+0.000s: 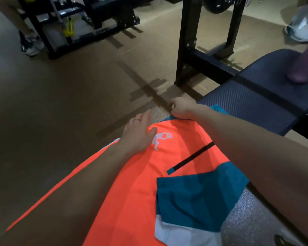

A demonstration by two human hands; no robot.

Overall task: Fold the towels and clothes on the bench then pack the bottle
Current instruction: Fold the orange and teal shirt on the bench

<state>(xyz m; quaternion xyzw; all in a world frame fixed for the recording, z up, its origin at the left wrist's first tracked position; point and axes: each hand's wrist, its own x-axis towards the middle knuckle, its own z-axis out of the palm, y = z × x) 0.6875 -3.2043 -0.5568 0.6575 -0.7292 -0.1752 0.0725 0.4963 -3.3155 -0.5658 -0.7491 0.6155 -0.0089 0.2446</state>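
Note:
An orange shirt (142,183) with teal and white panels and a white logo lies spread out in front of me. My left hand (139,134) rests flat on its upper part, fingers apart, beside the logo. My right hand (180,108) is closed on the shirt's far teal edge, at the near end of the dark padded bench (252,105). A blurred purple bottle (302,66) stands on the bench at the far right.
The bench's black steel uprights (188,41) stand behind my right hand. Another black machine frame (78,25) is at the back left. A person's shoes show at far left (31,46) and far right (299,31). Brown gym floor lies between.

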